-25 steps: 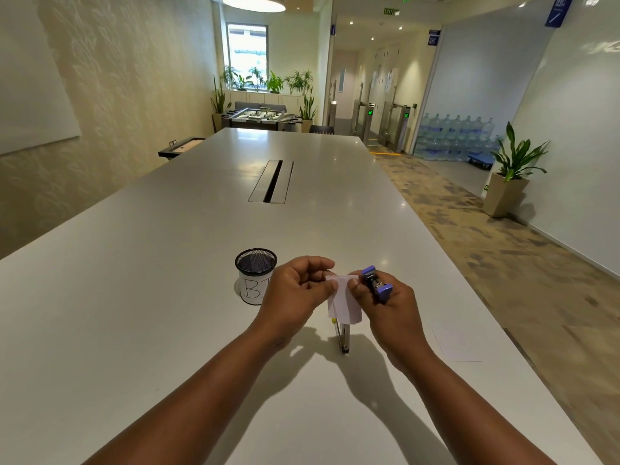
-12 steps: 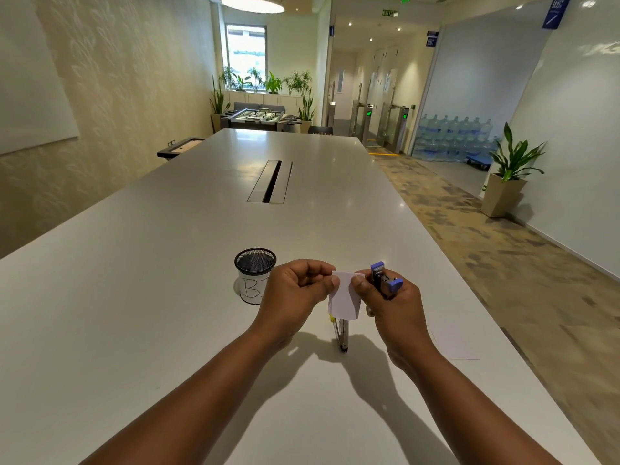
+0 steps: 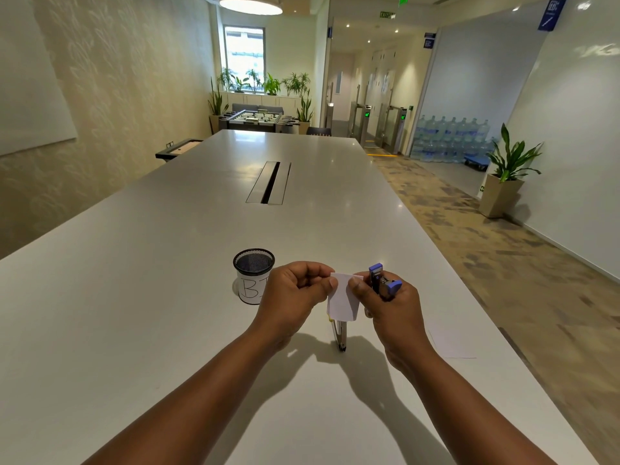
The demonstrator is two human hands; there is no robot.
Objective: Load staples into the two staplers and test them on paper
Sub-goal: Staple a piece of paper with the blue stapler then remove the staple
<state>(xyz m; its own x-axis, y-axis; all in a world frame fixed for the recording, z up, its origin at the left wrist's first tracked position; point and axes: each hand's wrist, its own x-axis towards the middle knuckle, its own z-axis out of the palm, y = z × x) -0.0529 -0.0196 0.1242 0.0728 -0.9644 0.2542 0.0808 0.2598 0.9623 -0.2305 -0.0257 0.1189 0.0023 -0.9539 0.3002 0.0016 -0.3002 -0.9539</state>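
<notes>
A small folded white paper (image 3: 343,298) hangs above the table, pinched between both hands. My left hand (image 3: 292,298) grips its left top corner with thumb and forefinger. My right hand (image 3: 391,308) pinches the right edge with the thumb and also holds a small blue stapler (image 3: 382,281), its jaws pointing up and away from the paper. A second stapler (image 3: 339,335), metallic with a yellow bit, lies on the table (image 3: 167,297) under the paper, partly hidden by it.
A black mesh cup (image 3: 253,273) with a white label marked "B" stands just left of my left hand. A white sheet (image 3: 449,344) lies flat near the table's right edge. A cable slot (image 3: 268,182) runs along the table's middle, farther away.
The blue stapler has tilted more upright in my right hand and drawn slightly away from the paper. The paper stays pinched between both hands.
</notes>
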